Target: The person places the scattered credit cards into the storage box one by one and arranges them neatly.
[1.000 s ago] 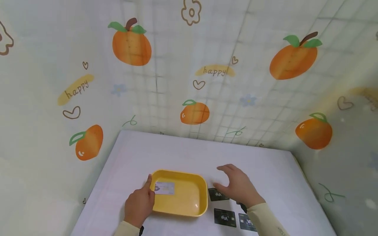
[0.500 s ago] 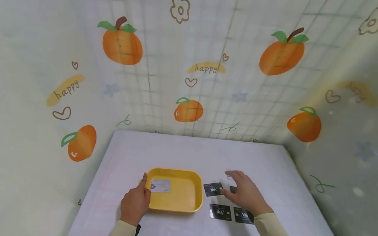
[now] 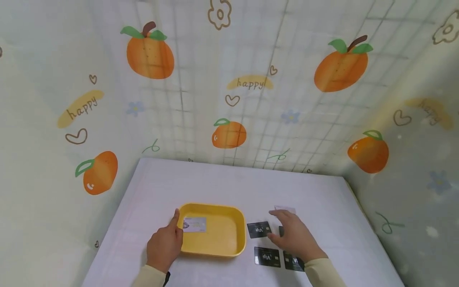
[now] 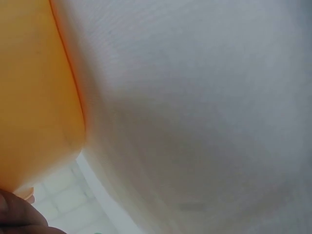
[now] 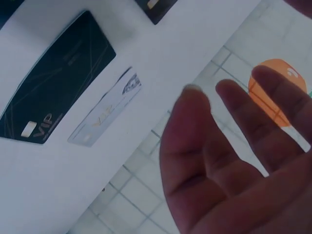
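Note:
At the left side of a yellow plastic tray (image 3: 226, 235), my left hand (image 3: 163, 245) holds the rim, index finger laid straight along it. A white card (image 3: 195, 225) lies flat in the tray's left part. My right hand (image 3: 295, 237) hovers over the cards on the right, thumb and fingers spread apart with nothing between them. Below it are a black VIP card (image 3: 259, 230), another black VIP card (image 3: 267, 257) and two more dark cards it partly covers. Beyond its fingertips a second white card (image 3: 285, 208) shows, fully visible in the right wrist view beside a black card (image 5: 63, 83).
Everything stands on a white-covered table (image 3: 201, 179). Behind and at both sides hangs a pale curtain (image 3: 201, 119) printed with oranges, hearts and grid lines. The table's back edge meets this curtain.
My right hand has moved right, away from the tray, and slightly nearer me, uncovering the left black card and part of the far white card. The left hand stays at the tray; the head view has shifted.

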`<state>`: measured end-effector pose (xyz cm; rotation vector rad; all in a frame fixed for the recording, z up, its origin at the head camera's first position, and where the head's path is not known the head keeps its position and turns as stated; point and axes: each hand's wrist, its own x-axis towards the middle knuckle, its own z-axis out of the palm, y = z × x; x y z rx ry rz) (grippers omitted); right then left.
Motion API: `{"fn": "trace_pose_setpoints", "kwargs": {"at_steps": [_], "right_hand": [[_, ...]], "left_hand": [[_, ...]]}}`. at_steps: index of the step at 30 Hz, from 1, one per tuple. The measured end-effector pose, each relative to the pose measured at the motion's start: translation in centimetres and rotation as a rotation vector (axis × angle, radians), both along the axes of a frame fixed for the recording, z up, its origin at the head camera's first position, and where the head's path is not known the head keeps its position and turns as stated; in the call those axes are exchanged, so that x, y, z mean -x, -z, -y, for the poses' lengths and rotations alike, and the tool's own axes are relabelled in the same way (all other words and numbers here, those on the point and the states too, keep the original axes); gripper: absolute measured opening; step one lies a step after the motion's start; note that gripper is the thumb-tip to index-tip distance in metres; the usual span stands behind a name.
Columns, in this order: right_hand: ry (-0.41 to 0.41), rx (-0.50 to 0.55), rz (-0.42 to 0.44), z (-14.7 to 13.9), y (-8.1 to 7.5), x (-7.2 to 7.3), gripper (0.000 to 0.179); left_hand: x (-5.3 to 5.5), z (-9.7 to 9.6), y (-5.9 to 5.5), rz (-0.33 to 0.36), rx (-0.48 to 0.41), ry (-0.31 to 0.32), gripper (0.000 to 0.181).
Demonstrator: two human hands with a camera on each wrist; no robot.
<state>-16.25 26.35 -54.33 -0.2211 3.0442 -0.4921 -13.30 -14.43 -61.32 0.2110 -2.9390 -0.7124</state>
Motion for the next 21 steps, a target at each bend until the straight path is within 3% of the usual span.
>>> {"fn": "trace_pose_setpoints", "kwargs": {"at_steps": [10, 21], "right_hand": [[-0.067, -0.017, 0.026, 0.9, 1.9, 1.8, 0.073], [-0.107, -0.032, 0.125, 1.5, 3.7, 3.7, 0.07]], "left_hand": [[0.2, 0.0, -0.1, 0.014, -0.006, -0.006, 0.063], [-0.1, -0.1, 0.0, 0.012, -0.018, -0.017, 0.062]]}}
